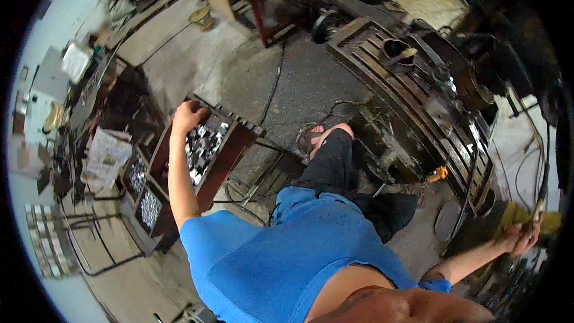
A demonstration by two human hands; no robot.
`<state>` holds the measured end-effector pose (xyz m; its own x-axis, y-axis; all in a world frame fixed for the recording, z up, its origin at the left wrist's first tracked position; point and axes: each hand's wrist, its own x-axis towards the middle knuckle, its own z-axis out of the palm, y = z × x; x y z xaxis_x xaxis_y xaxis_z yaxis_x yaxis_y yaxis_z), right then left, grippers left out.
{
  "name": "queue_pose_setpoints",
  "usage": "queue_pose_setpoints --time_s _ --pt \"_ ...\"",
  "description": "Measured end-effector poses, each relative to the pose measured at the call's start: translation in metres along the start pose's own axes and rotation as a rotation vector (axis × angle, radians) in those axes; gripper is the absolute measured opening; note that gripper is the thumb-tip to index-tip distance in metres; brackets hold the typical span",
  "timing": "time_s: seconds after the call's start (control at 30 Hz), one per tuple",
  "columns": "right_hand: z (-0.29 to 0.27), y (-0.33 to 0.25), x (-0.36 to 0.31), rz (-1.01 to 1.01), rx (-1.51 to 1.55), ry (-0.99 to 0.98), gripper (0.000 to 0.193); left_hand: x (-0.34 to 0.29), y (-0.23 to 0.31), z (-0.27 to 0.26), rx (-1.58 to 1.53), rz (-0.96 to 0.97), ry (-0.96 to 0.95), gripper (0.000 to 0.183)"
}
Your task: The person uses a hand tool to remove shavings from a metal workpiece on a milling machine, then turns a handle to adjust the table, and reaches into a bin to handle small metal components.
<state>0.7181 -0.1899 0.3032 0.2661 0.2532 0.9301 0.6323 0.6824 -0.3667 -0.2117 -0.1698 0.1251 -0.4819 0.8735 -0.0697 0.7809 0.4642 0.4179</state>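
Note:
My left hand [189, 116] reaches over the far end of a dark tray of small metal pieces [202, 148]. Its fingers curl downward, and whatever they may pinch is hidden beneath them. The pieces are silvery and dark, lying in a loose heap. Out at the far right, my right hand [522, 239] is closed round the pale grip of a long lever [540, 206]. That lever rises along the right edge of the view, beside a machine bed with dark slats [397, 101].
Beside the tray, smaller compartments [150, 208] hold more shiny bits, with newspaper [107, 157] behind. An orange knob [439, 173] sticks out low on the machine. A pot [397, 54] rests on its slats. Cables [276, 81] cross the concrete floor near my sandalled foot [311, 136].

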Motion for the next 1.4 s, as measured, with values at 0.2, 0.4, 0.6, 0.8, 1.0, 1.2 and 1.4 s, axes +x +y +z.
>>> queue_pose_setpoints --time_s 0.2,0.4,0.6,0.8,1.0,1.2,1.4 --pt "0.01 0.001 0.018 -0.132 0.103 0.007 0.029 -0.013 -0.013 0.046 0.162 -0.101 -0.264 0.05" --pt "0.025 -0.03 0.029 0.088 -0.121 0.156 0.03 0.001 -0.012 0.09 0.313 -0.16 -0.171 0.049" --pt "0.017 -0.037 0.047 0.034 -0.169 0.012 0.024 0.019 -0.04 0.124 -0.15 -0.07 -0.248 0.051" --pt "0.053 -0.079 0.101 -0.319 -0.439 -0.114 0.02 0.016 -0.044 0.093 -0.594 -0.174 -0.034 0.023" --pt "0.049 -0.08 0.187 -0.223 -0.201 -0.244 0.025 0.021 -0.06 0.033 -1.381 -0.312 0.054 0.022" --pt "0.061 -0.112 0.087 -0.33 -0.437 0.218 0.029 0.039 0.027 0.017 -1.553 -0.158 -0.02 0.029" --pt "0.068 -0.041 -0.167 0.808 -0.085 -0.229 0.033 0.076 0.095 0.054 -1.516 -0.063 -0.176 0.023"
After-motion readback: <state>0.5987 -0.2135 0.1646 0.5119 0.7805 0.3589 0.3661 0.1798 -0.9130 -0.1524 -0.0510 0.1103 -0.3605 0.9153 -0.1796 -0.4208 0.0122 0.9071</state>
